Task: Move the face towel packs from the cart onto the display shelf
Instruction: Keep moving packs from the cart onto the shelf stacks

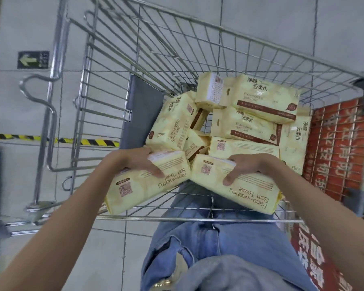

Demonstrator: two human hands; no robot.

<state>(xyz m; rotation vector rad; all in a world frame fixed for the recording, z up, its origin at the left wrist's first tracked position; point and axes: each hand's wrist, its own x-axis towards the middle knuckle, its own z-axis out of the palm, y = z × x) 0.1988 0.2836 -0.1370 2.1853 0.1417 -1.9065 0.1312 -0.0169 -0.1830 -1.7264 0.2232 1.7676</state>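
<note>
Over a grey tiled floor (105,244), the wire cart (177,49) fills the frame's middle, and each of the hands, left hand (140,162) and right hand (245,166), is closed over one towel pack (147,183), (237,183), apparently to lift two together, while more packs (254,114) lie heaped at centre right.

The cart (177,66) was bright wire metal, smooth and shiny, with a matt grey plastic flap (141,114) at one end. The packs (259,97) were wrapped in pale yellow plastic film, slightly glossy and creased at the seams, printed in brown. The floor (19,97) was smooth grey tile with a dull sheen. The jeans (219,248) were soft, faded blue denim cloth. A red panel (334,148) looked like printed plastic sheet.
</note>
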